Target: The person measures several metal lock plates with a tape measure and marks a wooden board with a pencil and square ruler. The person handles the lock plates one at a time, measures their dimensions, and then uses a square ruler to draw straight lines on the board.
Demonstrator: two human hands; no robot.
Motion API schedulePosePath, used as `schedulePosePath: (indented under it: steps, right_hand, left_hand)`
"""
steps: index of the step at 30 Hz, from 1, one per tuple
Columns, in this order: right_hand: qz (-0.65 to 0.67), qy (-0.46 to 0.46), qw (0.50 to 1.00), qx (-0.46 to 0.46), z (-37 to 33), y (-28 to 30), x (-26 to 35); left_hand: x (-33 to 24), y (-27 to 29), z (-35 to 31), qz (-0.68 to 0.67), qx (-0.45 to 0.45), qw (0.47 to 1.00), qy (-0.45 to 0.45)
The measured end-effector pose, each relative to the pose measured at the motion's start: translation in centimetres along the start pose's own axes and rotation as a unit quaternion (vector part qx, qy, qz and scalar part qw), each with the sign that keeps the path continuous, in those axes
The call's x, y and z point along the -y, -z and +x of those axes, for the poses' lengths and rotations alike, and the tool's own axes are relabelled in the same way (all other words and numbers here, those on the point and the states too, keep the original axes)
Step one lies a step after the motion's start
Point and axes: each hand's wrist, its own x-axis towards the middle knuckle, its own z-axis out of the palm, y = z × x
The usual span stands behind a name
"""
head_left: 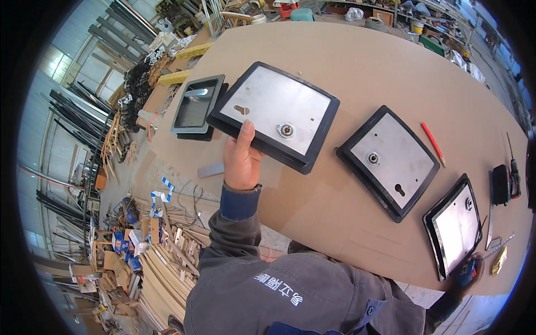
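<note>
I'm looking down into a metalworking workshop. Long metal profiles [84,120] lean along the wall, wood offcuts [162,268] pile on the floor, and a big brown workbench [363,61] carries black-framed metal panels [391,162], with cluttered shelves [391,14] behind.

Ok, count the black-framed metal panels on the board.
4: one in the left hand at, one face-up left of it, one mid-board, one at the right edge. More may be hidden.

Four panels [274,114] in row across table [363,61]; pencil [433,143] behind.
</note>
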Motion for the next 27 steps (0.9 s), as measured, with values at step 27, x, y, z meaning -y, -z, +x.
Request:
schedulePosePath:
  steps: [27]
  right_hand:
    - [-0.335, 0.25, 0.757, 0.502, 3.9, -33.4, 16.3]
  left_hand:
    - [3.3, -13.5, -0.7, -0.109, 0.191, 0.931, 0.292]
